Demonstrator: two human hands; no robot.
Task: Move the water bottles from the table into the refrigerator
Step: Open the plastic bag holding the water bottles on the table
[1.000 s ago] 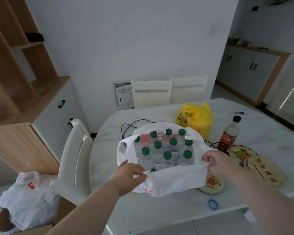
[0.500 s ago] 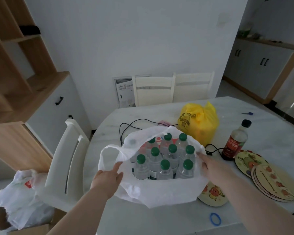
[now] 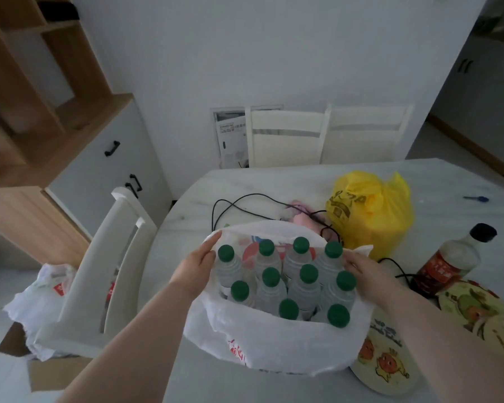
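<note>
On the table (image 3: 442,184), the white bag (image 3: 274,341) is gaping open now that I am letting go of its rim and sliding both hands inside, so the lift is getting close. The water bottles (image 3: 303,283) are standing between my left hand (image 3: 197,269) and right hand (image 3: 364,276), both flat-fingered, clasping nothing yet.

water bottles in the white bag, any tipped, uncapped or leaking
Nothing stands out. The water bottles stand upright in the white bag, every visible one with its green cap on, and the table around the bag shows no spill.
</note>
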